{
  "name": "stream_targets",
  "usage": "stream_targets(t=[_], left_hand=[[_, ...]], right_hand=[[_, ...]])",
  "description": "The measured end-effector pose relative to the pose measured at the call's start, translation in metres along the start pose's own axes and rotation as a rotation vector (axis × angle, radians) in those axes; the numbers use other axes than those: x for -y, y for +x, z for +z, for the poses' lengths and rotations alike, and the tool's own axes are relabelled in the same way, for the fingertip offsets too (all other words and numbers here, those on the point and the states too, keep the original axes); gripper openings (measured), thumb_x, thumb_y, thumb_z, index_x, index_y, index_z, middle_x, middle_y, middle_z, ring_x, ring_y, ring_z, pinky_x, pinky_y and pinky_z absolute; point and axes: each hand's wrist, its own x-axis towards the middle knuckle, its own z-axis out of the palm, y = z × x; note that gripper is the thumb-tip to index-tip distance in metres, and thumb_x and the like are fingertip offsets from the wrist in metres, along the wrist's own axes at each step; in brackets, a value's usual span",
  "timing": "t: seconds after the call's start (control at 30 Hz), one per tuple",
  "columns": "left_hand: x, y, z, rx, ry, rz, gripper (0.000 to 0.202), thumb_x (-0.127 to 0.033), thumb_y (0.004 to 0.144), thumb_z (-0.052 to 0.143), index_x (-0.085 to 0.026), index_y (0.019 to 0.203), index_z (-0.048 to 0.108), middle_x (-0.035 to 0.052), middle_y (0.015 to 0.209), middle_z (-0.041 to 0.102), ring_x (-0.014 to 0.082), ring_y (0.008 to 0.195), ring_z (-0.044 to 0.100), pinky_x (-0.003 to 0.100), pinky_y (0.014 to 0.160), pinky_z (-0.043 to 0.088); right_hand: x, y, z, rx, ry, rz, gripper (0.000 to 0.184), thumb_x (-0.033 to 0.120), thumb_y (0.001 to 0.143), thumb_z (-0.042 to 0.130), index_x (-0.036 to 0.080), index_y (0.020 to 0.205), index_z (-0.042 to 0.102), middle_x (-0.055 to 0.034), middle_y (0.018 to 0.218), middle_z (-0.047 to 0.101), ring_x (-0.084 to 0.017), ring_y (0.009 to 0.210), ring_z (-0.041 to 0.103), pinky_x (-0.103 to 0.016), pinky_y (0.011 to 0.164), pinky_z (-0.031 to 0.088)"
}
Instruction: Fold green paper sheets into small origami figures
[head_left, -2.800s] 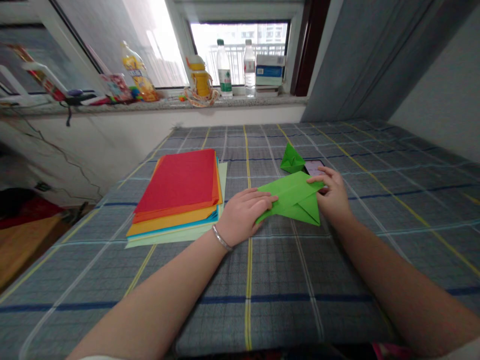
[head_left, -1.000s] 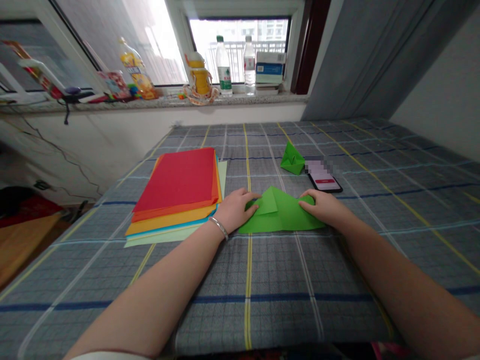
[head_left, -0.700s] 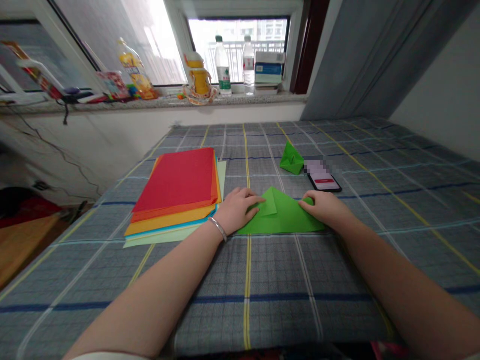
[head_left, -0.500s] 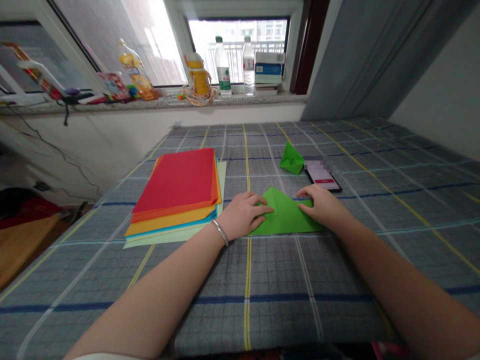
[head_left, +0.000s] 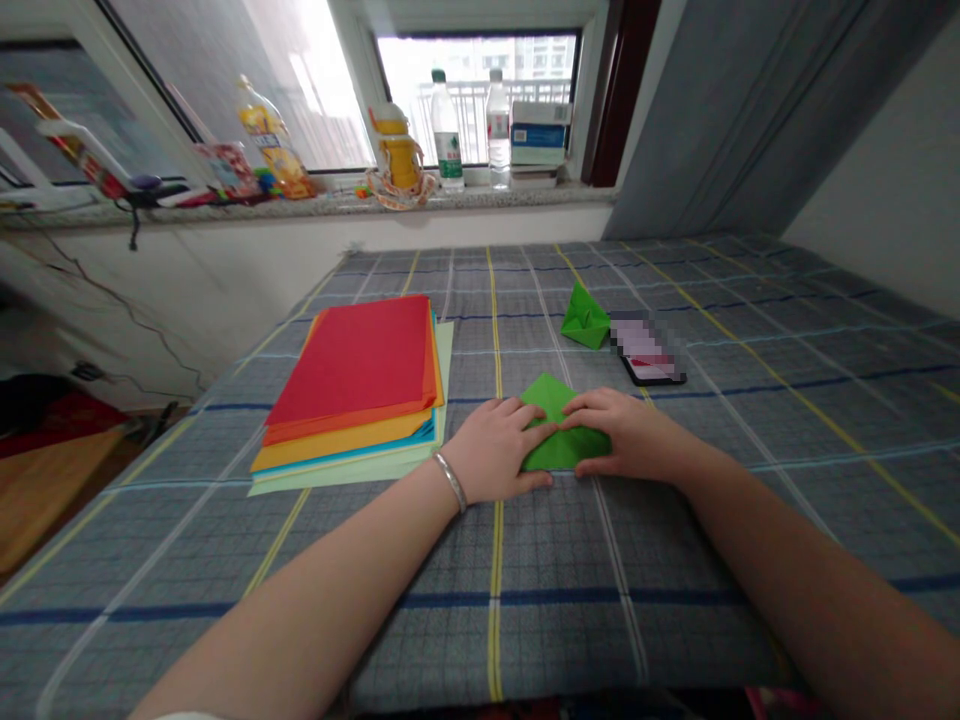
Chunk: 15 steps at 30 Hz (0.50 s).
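A folded sheet of green paper (head_left: 553, 454) lies flat on the checked cloth in front of me, its point facing away. My left hand (head_left: 501, 445), with a silver bangle at the wrist, rests on its left part, fingers stretched toward the middle and thumb by the lower edge. From the right, my right hand (head_left: 616, 432) presses its fingertips on the paper's centre, thumb apart near the bottom edge. Both hands cover the paper's sides. Beyond it stands a small green folded paper shape (head_left: 586, 320), touching neither hand.
To the left sits a stack of coloured paper (head_left: 356, 360), red on top. A phone (head_left: 649, 350) lies right of the small shape. Bottles (head_left: 448, 140), a yellow cup (head_left: 400, 160) and boxes (head_left: 538, 135) stand on the windowsill (head_left: 315, 205). A grey curtain (head_left: 720, 110) hangs at the right.
The paper's right side has been folded inward, so its outline is narrower. My right hand has moved left to the centre, and my left hand has shifted slightly right and nearer me.
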Motion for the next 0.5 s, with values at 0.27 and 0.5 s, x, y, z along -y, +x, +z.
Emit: stream_targets(t=[0.27,0.5], left_hand=[[0.001,0.001,-0.002,0.027,0.092,0.046,0.043,-0.047,0.087,0.053,-0.022,0.121,0.058,0.0075,0.102,0.06,0.0244,0.094,0.056,0.037,0.078,0.047],[0.0,0.004,0.0,0.0,0.11,-0.029,0.023,-0.031,0.092,0.045,-0.019,0.089,0.064,0.0045,0.088,0.064,0.0198,0.081,0.06,0.032,0.067,0.044]], right_hand=[[0.009,-0.002,-0.006,0.058,-0.063,-0.006,0.038,0.038,0.073,0.072,0.022,0.107,0.066,-0.0078,0.116,0.065,-0.025,0.105,0.058,-0.038,0.09,0.046],[0.018,0.002,-0.013,0.077,-0.198,0.051,0.016,0.022,0.085,0.055,0.022,0.092,0.069,-0.0031,0.091,0.071,-0.019,0.084,0.065,-0.03,0.072,0.044]])
